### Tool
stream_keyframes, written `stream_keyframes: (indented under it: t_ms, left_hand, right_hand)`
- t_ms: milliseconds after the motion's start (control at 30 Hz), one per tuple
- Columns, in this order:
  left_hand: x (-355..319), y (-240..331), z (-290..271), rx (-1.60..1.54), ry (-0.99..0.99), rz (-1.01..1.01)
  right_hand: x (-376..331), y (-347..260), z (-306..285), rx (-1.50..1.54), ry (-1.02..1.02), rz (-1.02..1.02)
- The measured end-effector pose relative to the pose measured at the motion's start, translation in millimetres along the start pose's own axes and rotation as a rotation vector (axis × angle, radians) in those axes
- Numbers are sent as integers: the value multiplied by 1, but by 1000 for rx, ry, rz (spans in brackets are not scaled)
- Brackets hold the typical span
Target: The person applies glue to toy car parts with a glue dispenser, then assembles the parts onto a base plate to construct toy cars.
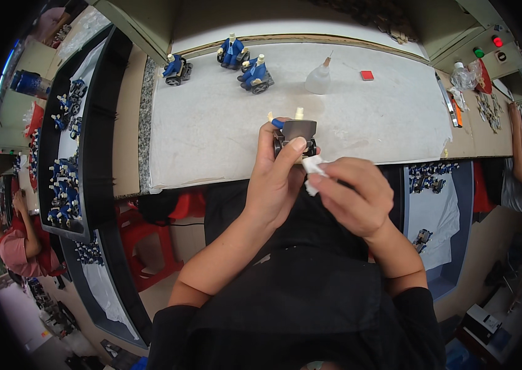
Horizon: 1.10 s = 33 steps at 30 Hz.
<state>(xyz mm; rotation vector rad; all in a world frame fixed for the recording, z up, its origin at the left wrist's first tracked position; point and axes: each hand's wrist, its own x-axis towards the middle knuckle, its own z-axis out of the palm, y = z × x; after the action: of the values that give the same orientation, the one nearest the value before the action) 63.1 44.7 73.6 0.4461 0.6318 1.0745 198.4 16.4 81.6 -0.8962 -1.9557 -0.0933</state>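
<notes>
My left hand (278, 166) is closed around a small figurine (299, 128) in a dark wheelchair, with the chair's back toward me. A blue sleeve and a pale hand stick out at its left, and a pale knob shows on top. In my right hand (359, 192) a crumpled white tissue (314, 171) is pinched between thumb and fingers, close to the chair's lower right side. Whether the tissue touches the chair, I cannot tell. Beyond my hands, a blue-suited figurine (256, 75) in a wheelchair stands on the white-covered table (211, 135), with two similar ones farther left.
A clear squeeze bottle with a needle tip (318, 77) and a small red square (367, 75) lie at the back. A black tray of figurines (91, 154) stands left; a grey tray (439, 259) sits low right. An orange-handled cutter (457, 114) is right. People work at both sides.
</notes>
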Motion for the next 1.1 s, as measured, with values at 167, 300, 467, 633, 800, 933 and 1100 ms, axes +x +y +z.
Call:
stream_keyframes:
  t_ms: [167,300,467,633,800,933,1100]
  left_hand:
    - [-1,-4,-5,17,45,2]
    - [-1,-3,-7,-84,50,-34]
    - [-5,-6,-7,-131,57,-66]
    - [0,1,-9,-109,28,-30]
    - [0,2,-8,-133,19,-47]
    - [-1,3,-9,-147,-2,-58]
    - [-10,5,2,-179,-89,-196]
  right_hand:
    - [5,3,11,-76,-12,-145]
    - [3,11,17,-74,-53,-223]
    - [3,18,13,-43,-134,-343]
    - [6,14,-31,328,-38,94]
    - [-5,61,-60,-119,80,354]
    - [-2,56,-58,-377,-314,470]
    - [22,9,-11,70,-225,264]
